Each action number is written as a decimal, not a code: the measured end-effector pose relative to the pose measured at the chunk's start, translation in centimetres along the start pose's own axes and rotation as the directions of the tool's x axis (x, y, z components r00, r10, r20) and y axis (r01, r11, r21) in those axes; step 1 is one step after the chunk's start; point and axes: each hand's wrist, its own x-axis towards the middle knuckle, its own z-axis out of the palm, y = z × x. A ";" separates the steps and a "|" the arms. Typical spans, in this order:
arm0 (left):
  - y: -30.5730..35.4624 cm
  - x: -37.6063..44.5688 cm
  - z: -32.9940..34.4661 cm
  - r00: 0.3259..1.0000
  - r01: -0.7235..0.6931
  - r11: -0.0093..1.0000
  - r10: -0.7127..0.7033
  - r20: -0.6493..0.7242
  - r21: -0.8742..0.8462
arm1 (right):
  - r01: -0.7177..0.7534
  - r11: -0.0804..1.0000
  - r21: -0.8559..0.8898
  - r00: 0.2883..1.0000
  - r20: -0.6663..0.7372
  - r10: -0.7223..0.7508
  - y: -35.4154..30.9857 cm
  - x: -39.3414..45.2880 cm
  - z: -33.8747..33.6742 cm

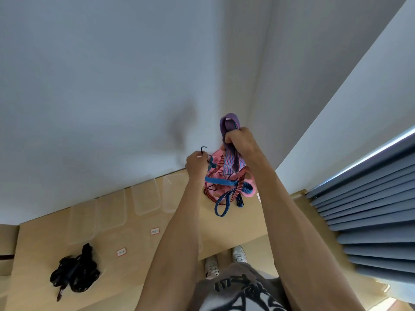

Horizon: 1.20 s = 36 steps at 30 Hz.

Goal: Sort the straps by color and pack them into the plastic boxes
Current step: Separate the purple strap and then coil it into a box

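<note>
Untangling step: purple strap [229, 126] gripped by right hand [239, 142]; hook [204, 149] pinched by left hand [197, 164]; separation, then boxing, is required.

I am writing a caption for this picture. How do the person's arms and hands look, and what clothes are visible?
Both arms are bare up to the frame's edge: no sleeves, gloves, watch or rings show. The left hand and right hand are uncovered. Below are a grey shirt with black printed markings and white sneakers.

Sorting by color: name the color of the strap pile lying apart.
Black, clearest in the head view.
</note>
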 end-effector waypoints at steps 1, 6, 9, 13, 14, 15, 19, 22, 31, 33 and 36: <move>-0.5 -0.1 0.3 0.999 0.030 0.999 -0.032 0.039 0.043 | 0.003 0.998 0.069 1.000 0.006 -0.003 -0.6 -0.2 0.1; -0.8 -2.5 1.4 0.908 0.322 0.931 -0.252 0.334 -0.172 | 0.005 0.966 0.259 1.000 -0.028 0.003 -2.0 -0.9 0.4; 0.2 -3.7 0.5 0.859 0.442 0.776 -0.222 0.460 -0.449 | -0.040 0.954 0.296 0.997 -0.044 0.055 -1.2 -1.4 1.1; -1.0 -5.6 -1.6 0.773 0.508 0.539 0.058 0.632 -0.672 | -0.072 0.948 0.309 0.989 -0.101 0.108 1.0 -2.6 2.2; -1.5 -6.2 -2.1 0.749 0.487 0.567 0.119 0.651 -0.664 | -0.066 0.949 0.307 0.985 -0.132 0.111 1.6 -3.0 2.6; -2.3 -6.9 -2.6 0.721 0.474 0.603 0.153 0.676 -0.641 | -0.062 0.948 0.312 0.980 -0.160 0.116 2.3 -3.4 3.0; -6.8 -8.8 -3.8 0.695 0.467 0.659 0.139 0.706 -0.589 | -0.045 0.955 0.295 0.968 -0.224 0.115 5.5 -5.3 5.1; -9.6 -10.5 -4.8 0.691 0.335 0.803 0.146 0.708 -0.493 | -0.014 0.962 0.274 0.965 -0.247 0.085 6.8 -6.2 6.5; -13.6 -14.3 -9.1 0.899 0.313 0.946 -0.267 0.347 -0.085 | -0.150 0.970 0.189 0.980 -0.102 0.171 9.2 -10.6 8.5; -12.5 -15.2 -9.5 0.877 0.478 0.772 -0.394 0.274 -0.420 | -0.084 0.996 0.014 0.992 -0.094 0.085 10.5 -12.0 8.7; -11.7 -16.9 -10.1 0.864 0.473 0.549 -0.441 0.242 -0.689 | 0.029 0.982 -0.186 0.999 -0.013 -0.032 12.9 -14.7 9.6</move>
